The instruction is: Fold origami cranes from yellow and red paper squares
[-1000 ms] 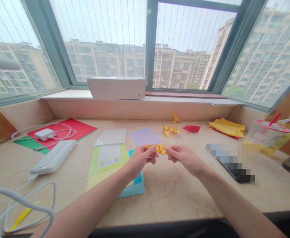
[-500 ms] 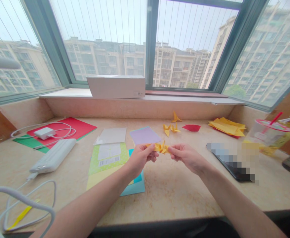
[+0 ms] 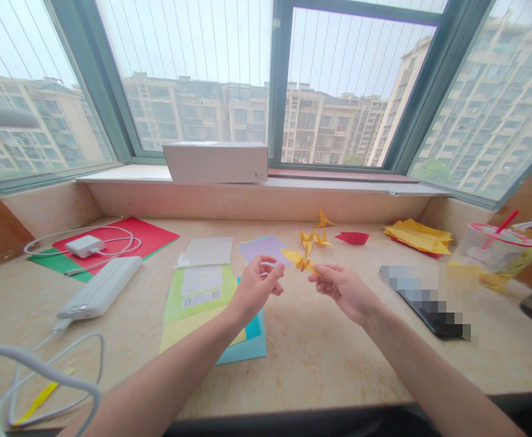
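Yellow folded paper (image 3: 301, 263), one piece, centre of frame

Held above the stone-patterned tabletop (image 3: 324, 364); narrow pointed ends, crumpled-looking folds at mid-length. Right hand (image 3: 345, 292): thumb and fingers pinching the paper's lower right end. Left hand (image 3: 257, 285): fingers curled and parted, gripping nothing, just beside the paper's left tip; whether a fingertip touches it cannot be told. Just above centre: small yellow folded figures (image 3: 324, 218), with a red piece (image 3: 353, 238) to their right. Upper centre, behind the left hand: purple sheet (image 3: 255, 247). Left of centre: green packet (image 3: 204, 279) with white label. Right of frame: yellow paper stack (image 3: 418, 235); below it, phone (image 3: 443, 326), partly pixelated
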A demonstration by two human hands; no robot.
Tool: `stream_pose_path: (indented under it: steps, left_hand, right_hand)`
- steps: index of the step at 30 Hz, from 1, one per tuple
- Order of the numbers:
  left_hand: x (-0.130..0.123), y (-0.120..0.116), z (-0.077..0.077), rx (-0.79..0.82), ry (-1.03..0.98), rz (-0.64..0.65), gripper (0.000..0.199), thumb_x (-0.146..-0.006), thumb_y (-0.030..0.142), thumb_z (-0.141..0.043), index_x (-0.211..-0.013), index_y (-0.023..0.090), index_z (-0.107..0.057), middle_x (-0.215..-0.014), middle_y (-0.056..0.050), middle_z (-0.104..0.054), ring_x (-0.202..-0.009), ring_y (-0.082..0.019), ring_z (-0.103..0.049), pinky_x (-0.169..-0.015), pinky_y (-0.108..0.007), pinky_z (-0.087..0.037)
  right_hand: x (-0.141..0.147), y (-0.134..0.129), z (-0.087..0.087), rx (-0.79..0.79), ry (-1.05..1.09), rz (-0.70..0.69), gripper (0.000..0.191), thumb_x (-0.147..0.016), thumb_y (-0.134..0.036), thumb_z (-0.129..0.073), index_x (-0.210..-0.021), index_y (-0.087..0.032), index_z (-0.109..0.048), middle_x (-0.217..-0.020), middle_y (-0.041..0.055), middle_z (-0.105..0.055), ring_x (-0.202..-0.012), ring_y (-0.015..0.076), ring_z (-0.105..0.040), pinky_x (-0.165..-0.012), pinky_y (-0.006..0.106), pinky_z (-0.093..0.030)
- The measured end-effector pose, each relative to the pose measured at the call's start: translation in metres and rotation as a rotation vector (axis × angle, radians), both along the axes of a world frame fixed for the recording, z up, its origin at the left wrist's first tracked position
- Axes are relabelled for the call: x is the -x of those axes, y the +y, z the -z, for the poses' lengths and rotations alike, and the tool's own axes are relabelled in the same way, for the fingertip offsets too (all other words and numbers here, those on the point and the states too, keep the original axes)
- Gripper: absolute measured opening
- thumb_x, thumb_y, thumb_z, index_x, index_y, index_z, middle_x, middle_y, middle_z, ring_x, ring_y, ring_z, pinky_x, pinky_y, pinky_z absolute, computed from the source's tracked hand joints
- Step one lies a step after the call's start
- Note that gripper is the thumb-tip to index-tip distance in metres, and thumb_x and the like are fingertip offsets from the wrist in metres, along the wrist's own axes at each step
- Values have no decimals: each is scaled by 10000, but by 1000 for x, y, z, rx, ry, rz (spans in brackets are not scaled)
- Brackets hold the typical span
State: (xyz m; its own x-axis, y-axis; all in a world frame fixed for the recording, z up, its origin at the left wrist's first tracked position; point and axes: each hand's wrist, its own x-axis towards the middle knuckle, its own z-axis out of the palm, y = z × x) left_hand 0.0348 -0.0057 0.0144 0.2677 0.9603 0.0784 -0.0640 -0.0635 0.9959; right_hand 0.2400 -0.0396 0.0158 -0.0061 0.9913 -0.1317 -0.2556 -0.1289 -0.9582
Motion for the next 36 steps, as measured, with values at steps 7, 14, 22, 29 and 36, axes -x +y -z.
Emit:
stream_pose_path:
  steps: [7,14,22,29,36]
  left_hand:
    - [-1,-6,-2,-378,214,-38,273,-877,428,-642,-924,160,-615,-805,-40,-683,-641,-144,-656,-633,-274,-517]
    - [1,-8,-2,-482,214,-45,188,-880,343,-635,-900,159,-672,-827,-58,-725,-685,-157,-675,-668,-271,-529]
    - [7,3,1,-410,309,-67,258,-912,380,-584,-842,177,-726,-674,-22,-690,-649,-166,-625,-668,-278,-473]
    - [6,-1,-4,-393,320,8,198,-875,320,-634,-762,205,-748,-636,-6,-695,-625,-164,-620,-661,-264,-457]
    - [4,0,-4,-371,231,-11,193,-873,362,-660,-860,178,-715,-715,-28,-712,-641,-160,-645,-638,-262,-489]
  right_hand:
    - [14,-6,0,7,-32,-105,337,-769,-465,-771,-905,-158,-795,-864,99,-797,-683,147,-675,-623,263,-390]
    - [18,-10,2,-49,-155,-157,358,-841,-497,-689,-939,-169,-795,-900,106,-797,-792,199,-718,-671,289,-406]
    - [7,-5,-2,-252,-617,62,411,-868,-547,-626,-881,-165,-778,-807,86,-767,-647,184,-625,-648,326,-451]
    - [6,-4,-1,-418,-699,-39,259,-838,-431,-703,-987,-233,-778,-822,30,-739,-672,178,-575,-626,311,-410]
    - [10,-4,3,-382,-616,-39,211,-856,-410,-683,-871,-213,-758,-814,40,-740,-726,200,-606,-678,332,-412]
